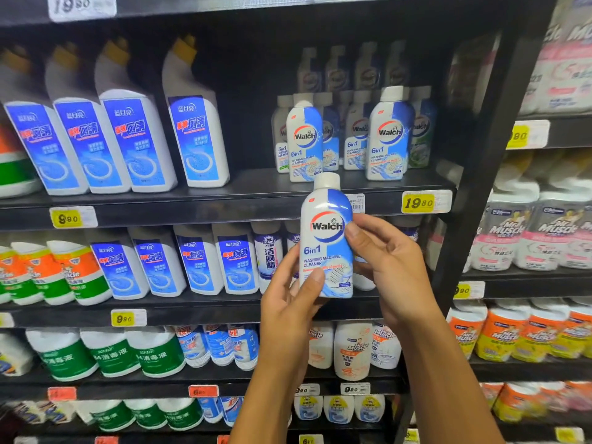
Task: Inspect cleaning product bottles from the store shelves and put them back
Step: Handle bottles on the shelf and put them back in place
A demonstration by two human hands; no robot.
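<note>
We hold one Walch bottle (326, 238) upright in front of the shelving, label facing us; the label reads "6in1 Washing Machine Cleaner". Its white cap stands level with the front edge of the upper shelf (224, 203).

Our left hand (288, 302) grips the lower left side of the bottle, thumb laid across the label's lower part and fingers curled behind it. Our right hand (389, 267) grips the right side, thumb pressed on the label beside the logo and fingers wrapped round the back.

Directly behind and above the held bottle, a group of matching Walch bottles (387, 136) stands on the upper shelf, with a gap between the two front ones. A yellow price tag (418, 203) reading 19.80 is fixed to the shelf edge to the right of the held bottle.

To the left on the same shelf stand four tall angled-neck bottles (195, 136) with blue labels and yellow caps. Lower shelves carry more blue-labelled bottles (234, 264), green-banded bottles (109, 354) and orange-and-green bottles (77, 270). The neighbouring bay at right holds white Mr Muscle packs (509, 232).
</note>
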